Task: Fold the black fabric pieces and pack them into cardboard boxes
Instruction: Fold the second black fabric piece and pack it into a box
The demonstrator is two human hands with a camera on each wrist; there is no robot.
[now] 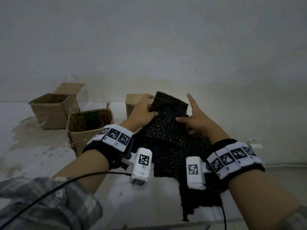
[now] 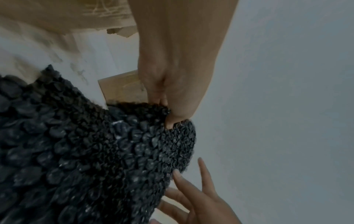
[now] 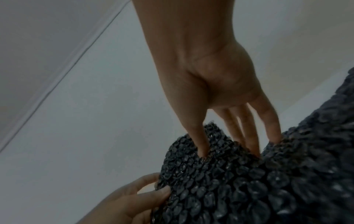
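Observation:
A black, bumpy-textured fabric piece [image 1: 167,138] is held up in front of me, and its lower end trails onto the white surface. My left hand [image 1: 146,110] pinches its top left edge between thumb and curled fingers [image 2: 168,116]. My right hand [image 1: 194,120] holds the right edge: the thumb [image 3: 199,144] presses into the near face and the fingers [image 3: 254,136] dig in at a ridge of cloth. Its index finger [image 1: 190,100] sticks out free. A cardboard box [image 1: 132,103] stands just behind my left hand, partly hidden.
Two more open cardboard boxes stand to the left: one [image 1: 53,112] far back, with its flap raised. The nearer one [image 1: 74,138] has something round inside. A plain wall rises close behind. A small white object [image 1: 254,144] lies at the right, and a black cable [image 1: 49,191] crosses my left sleeve.

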